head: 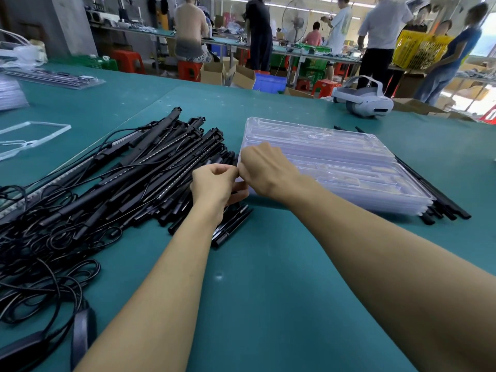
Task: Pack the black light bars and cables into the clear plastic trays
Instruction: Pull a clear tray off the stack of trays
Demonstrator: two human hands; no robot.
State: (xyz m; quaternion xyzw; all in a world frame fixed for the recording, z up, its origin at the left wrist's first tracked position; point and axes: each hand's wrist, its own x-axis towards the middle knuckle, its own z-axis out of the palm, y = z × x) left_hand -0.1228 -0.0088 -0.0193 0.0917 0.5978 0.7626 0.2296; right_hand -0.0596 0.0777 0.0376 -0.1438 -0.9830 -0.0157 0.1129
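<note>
Pinching clear trays (335, 159) with both hands (214, 183) (265, 170), teal table (268, 277), light bars (161, 162) heaped, crowded workshop (295, 53) behind.

Glossy clear plastic trays (335, 157), matt table (268, 277)

Green table (268, 291), black light bars (161, 162), cables (48, 253), tray stack (335, 162), headset (367, 100)

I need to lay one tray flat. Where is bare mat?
Bare mat lies in front between the forearms, bordered by cables on the left and the tray stack on the right; more lies beyond the stack, toward the headset. Crowded: the light bars, and the gap where the left hand and right hand pinch the stack's corner.
</note>
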